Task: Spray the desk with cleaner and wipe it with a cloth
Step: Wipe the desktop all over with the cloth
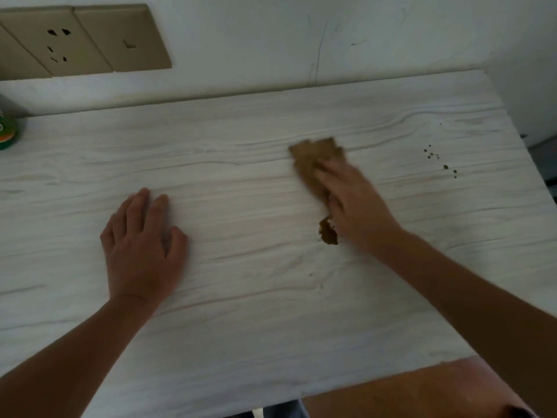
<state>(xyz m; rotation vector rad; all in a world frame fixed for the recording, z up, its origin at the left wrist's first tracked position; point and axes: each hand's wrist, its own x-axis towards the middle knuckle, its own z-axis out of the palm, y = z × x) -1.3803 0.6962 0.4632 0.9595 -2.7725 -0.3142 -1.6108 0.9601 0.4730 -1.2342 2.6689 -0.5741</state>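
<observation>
A pale wood-grain desk (241,297) fills the view. My right hand (355,203) presses flat on a brown cloth (313,158) right of the desk's middle; the cloth sticks out beyond my fingertips and looks motion-blurred. A dark brown stain (328,232) lies on the desk just beside my right palm. Small dark spots (437,159) dot the surface further right. My left hand (141,242) rests flat on the desk, fingers spread, holding nothing. A green and orange container (7,131), possibly the cleaner, shows partly at the far left edge.
A white wall (301,40) runs along the desk's back edge, with beige sockets (81,40) at the upper left. The desk's right edge (536,164) drops off near a dark object. A reddish-brown surface (422,390) lies below the desk's front right corner.
</observation>
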